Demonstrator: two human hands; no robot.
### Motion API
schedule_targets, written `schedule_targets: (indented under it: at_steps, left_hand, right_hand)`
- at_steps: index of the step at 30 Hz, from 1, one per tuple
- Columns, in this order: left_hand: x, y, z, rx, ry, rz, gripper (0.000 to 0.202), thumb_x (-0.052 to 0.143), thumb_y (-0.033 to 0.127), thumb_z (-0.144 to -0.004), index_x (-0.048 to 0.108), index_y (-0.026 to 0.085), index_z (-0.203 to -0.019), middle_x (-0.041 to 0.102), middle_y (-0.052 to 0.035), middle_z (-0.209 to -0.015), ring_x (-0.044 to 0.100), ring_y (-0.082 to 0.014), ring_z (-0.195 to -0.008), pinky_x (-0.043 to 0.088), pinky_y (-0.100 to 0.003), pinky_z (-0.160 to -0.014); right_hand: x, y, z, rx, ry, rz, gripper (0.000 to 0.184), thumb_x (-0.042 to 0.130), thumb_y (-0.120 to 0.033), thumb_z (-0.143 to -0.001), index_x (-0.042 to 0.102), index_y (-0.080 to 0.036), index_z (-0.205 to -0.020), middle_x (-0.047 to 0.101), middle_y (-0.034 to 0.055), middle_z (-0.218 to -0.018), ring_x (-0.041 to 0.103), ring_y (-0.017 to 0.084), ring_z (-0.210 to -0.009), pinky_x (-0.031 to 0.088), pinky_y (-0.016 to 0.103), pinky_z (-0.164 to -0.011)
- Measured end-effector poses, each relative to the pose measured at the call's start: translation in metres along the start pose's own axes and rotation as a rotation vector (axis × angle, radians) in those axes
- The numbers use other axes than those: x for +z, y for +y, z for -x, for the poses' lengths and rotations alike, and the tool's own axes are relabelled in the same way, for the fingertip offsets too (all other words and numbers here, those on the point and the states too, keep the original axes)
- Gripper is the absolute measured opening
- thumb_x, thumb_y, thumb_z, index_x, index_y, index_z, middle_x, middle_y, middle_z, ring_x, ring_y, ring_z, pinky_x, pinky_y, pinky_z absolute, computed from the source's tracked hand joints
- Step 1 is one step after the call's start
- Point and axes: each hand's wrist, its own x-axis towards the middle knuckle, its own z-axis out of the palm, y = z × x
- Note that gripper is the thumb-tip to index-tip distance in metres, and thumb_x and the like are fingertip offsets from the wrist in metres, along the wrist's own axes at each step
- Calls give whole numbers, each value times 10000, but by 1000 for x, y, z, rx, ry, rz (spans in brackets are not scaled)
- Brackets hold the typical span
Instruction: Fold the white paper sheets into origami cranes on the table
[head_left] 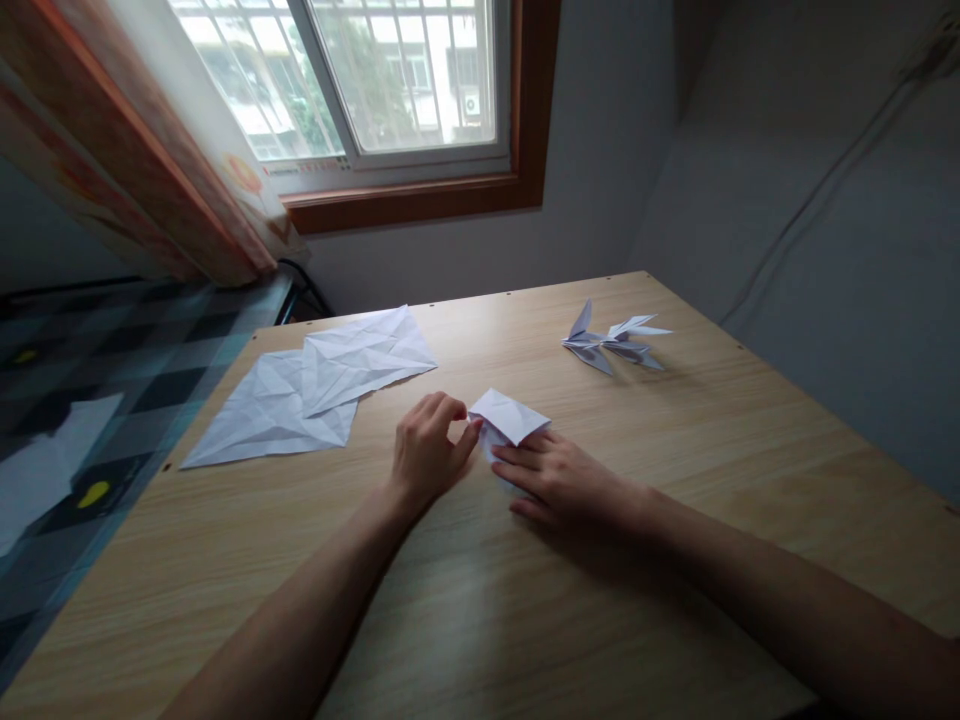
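A folded piece of white paper [511, 415] lies on the wooden table between my hands, its upper flap lifted a little. My left hand [433, 440] pinches the paper's left corner between thumb and forefinger. Stretched flat, the fingers of my right hand [559, 475] press on the lower right part of the paper and hide some of it. Part of a lower layer shows beneath the flap.
Two creased white sheets [367, 358] overlap at the table's far left. Folded paper pieces with pointed tips [589, 340] stand at the back right. Beside the wooden table [420, 610], a checked cloth [172, 375] carries another white paper [56, 465]. A window and curtain are behind.
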Motion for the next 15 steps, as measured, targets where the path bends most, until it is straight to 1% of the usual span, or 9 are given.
schedule_targets:
  at_steps: [2, 4, 6, 7, 9, 11, 13, 15]
  left_hand:
    - [-2, 2, 1, 126, -91, 20, 163, 559, 266, -889, 569, 188, -747, 623, -41, -740, 569, -168, -691, 458, -298, -652]
    - [-3, 3, 2, 242, -233, 68, 132, 539, 250, -909, 617, 188, -822, 659, -45, -787, 597, -164, -731, 471, -299, -695]
    - [-2, 4, 3, 302, -344, 93, 136, 529, 252, -923, 652, 193, -933, 695, -50, -868, 635, -168, -812, 485, -307, -758]
    - [-2, 4, 3, 312, -376, 92, 155, 524, 257, -930, 660, 198, -975, 707, -53, -914, 650, -174, -867, 489, -314, -792]
    - [-1, 4, 3, 316, -412, 75, 186, 509, 264, -942, 671, 206, -1012, 716, -59, -1005, 660, -187, -979, 488, -329, -857]
    - [-1, 3, 3, 324, -428, 54, 198, 505, 282, -950, 681, 211, -1005, 715, -60, -1083, 649, -205, -1067, 481, -350, -905]
    - [-1, 3, 4, 329, -432, 31, 206, 516, 312, -949, 685, 209, -1005, 694, -68, -1184, 621, -234, -1146, 469, -383, -948]
    - [-1, 4, 4, 318, -445, 23, 205, 521, 321, -946, 681, 202, -992, 661, -75, -1267, 591, -256, -1202, 459, -406, -974]
  right_hand:
    - [0, -2, -1, 65, -8, 44, 465, 578, -366, -916, 567, -105, -1301, 573, 172, -1373, 531, 326, -1223, 399, 498, -1051]
    - [0, -3, -2, 115, -1, 62, 512, 581, -385, -915, 549, -73, -1319, 547, 202, -1390, 508, 340, -1252, 391, 507, -1065]
    - [0, -3, -3, 146, 16, 48, 521, 587, -382, -912, 545, -55, -1315, 554, 221, -1369, 509, 334, -1251, 404, 497, -1062]
    - [0, -3, -3, 150, 23, 34, 506, 590, -367, -911, 551, -53, -1306, 570, 225, -1346, 522, 326, -1237, 420, 488, -1051]
    - [-3, 0, -3, 139, 34, 9, 443, 588, -317, -912, 577, -58, -1271, 615, 216, -1283, 566, 303, -1185, 459, 460, -1018]
    - [-7, 4, -2, 107, 35, 8, 358, 566, -242, -914, 608, -70, -1225, 651, 192, -1234, 614, 275, -1111, 494, 426, -976]
    - [-12, 7, 0, 39, 14, 31, 286, 530, -163, -916, 637, -91, -1170, 688, 158, -1166, 646, 245, -1029, 520, 398, -930]
    - [-20, 8, 2, -46, -13, 79, 256, 509, -116, -919, 651, -106, -1132, 710, 133, -1093, 653, 229, -985, 523, 395, -919]
